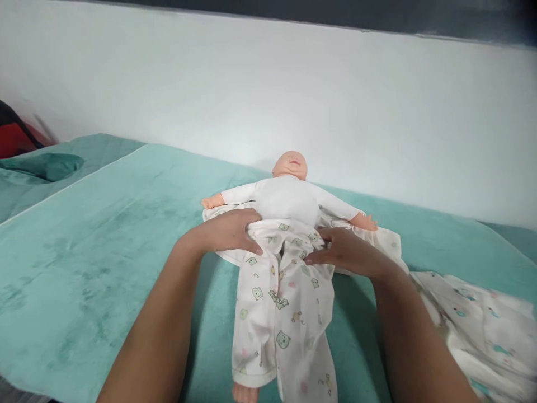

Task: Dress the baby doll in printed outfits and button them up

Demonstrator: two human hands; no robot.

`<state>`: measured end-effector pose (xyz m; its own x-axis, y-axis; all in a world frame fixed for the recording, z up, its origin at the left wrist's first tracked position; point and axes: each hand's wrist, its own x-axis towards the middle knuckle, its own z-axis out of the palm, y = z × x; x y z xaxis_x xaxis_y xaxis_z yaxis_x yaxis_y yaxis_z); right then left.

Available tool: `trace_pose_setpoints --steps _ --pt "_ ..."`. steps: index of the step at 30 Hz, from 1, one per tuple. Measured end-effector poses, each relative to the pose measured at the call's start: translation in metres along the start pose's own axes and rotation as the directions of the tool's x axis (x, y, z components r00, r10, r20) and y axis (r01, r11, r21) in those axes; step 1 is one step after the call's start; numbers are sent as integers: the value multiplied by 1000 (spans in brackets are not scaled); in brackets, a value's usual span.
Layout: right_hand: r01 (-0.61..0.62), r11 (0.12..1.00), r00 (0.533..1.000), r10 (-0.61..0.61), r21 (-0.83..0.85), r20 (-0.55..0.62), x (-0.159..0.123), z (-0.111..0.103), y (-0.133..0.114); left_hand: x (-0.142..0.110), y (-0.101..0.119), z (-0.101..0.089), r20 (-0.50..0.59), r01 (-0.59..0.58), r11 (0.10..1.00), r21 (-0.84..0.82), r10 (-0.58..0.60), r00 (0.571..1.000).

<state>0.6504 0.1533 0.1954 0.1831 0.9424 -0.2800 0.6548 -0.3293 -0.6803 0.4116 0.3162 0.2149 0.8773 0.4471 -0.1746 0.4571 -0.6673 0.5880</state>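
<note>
Pants: printed pants [289, 330] on baby doll [287, 198], legs toward near edge, mid-scene on teal cover [126, 240].
Left hand [237, 230]: gripping waistband [283, 225], left side.
Right hand [346, 250]: gripping pants near waist, right side; fingertips partly hidden.
Waist tip: draw both sides evenly, smooth bunched front.
Shirt: patterned shirt [388, 242] spread under doll; I'd avoid snagging it.

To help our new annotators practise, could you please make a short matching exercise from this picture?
1. Doll
2. Printed trousers
3. Cover under the doll
4. Left hand

A. Mostly green
B. Touching the waistband
C. Face up, arms spread
D. Over the doll's legs

Pairs: 1-C, 2-D, 3-A, 4-B
</note>
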Motion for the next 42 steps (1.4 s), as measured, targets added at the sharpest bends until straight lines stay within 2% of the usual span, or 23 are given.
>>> trace_pose_setpoints --steps 5,8,11,15,18,21,23,25,28,30,34,36,38,40,42 --pt "14 996 986 1 91 -170 -14 27 2 -3 6 3 -101 -24 1000 6 24 995" --pt "50 982 933 19 180 -360 -22 49 6 -4 8 5 -157 -65 998 2 64 985" --pt "78 966 890 44 247 -454 -22 62 8 2 9 10 -213 -91 996 20 93 973" --pt "35 984 875 55 176 -481 -21 59 10 15 11 25 -359 -85 995 43 94 929" --pt "102 987 895 -38 121 -445 -31 57 13 17 11 46 -488 -94 995 22 93 868" --pt "180 969 934 -115 168 -339 -47 65 19 5 7 72 -575 -135 991 23 123 809" --pt "188 970 931 -127 152 -342 -56 75 23 -10 4 87 -606 -122 991 61 134 784" --pt "176 983 888 -133 59 -440 -60 86 25 -25 3 99 -630 -44 994 98 97 770" --pt "127 992 786 -102 -2 -610 -62 100 22 -42 6 111 -647 73 997 5 -52 761" --pt "115 990 765 -38 79 -643 -65 108 18 -49 9 118 -627 85 992 -91 -123 770" --pt "140 973 807 -5 183 -590 -84 120 13 -64 14 127 -586 28 983 -182 -131 800" --pt "199 956 848 -59 213 -526 -98 126 14 -76 14 128 -552 -13 977 -215 -110 827" --pt "293 933 876 -176 207 -449 -112 132 18 -91 14 125 -458 -71 959 -275 -66 887" --pt "377 918 868 -303 126 -395 -122 138 22 -107 15 121 -323 -138 928 -346 21 946" --pt "404 915 845 -361 27 -395 -126 145 25 -120 19 119 -225 -193 910 -368 115 968"
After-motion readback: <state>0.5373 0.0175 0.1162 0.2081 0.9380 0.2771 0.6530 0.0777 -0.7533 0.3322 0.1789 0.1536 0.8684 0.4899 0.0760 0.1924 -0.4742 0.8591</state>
